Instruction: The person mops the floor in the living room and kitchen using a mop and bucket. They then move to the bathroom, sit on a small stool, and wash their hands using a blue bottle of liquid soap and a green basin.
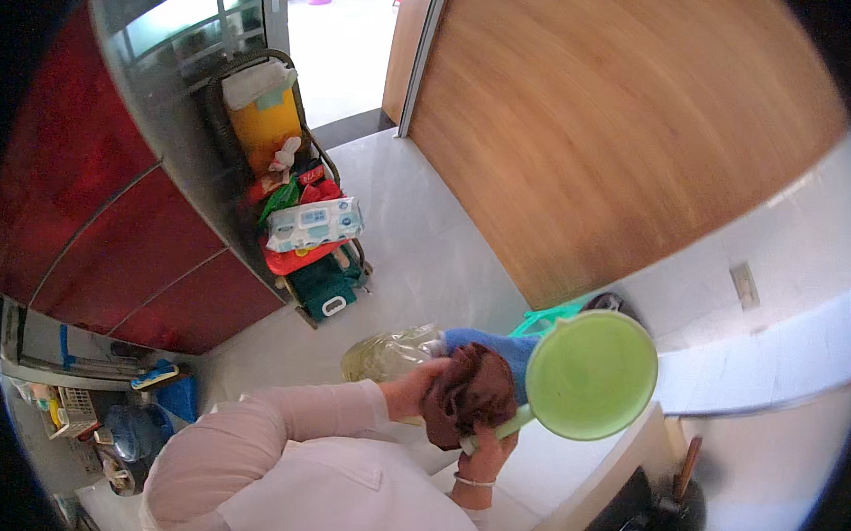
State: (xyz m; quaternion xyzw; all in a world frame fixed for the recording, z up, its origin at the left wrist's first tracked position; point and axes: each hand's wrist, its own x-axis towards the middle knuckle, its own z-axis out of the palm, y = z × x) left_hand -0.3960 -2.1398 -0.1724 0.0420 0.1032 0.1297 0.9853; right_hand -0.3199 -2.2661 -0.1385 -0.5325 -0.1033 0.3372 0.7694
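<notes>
My left hand (413,391) grips a bunched brown cloth (473,392) in front of my body. In my right hand (492,450) is the handle of a light green plastic ladle (591,376), and the cloth lies against the handle's end. The ladle's round, broad face is turned up towards me, out to the right. Behind the cloth show a clear yellowish plastic container or bag (389,353) and something blue (493,343). Both are partly covered, so I cannot tell exactly what they are.
A folding cart (318,282) carries a wet-wipes pack (315,224) and red bags beside red cabinets (113,230). A wooden door panel (602,145) stands ahead. A black pan (678,522) sits lower right; a large blue water bottle (133,431) stands left.
</notes>
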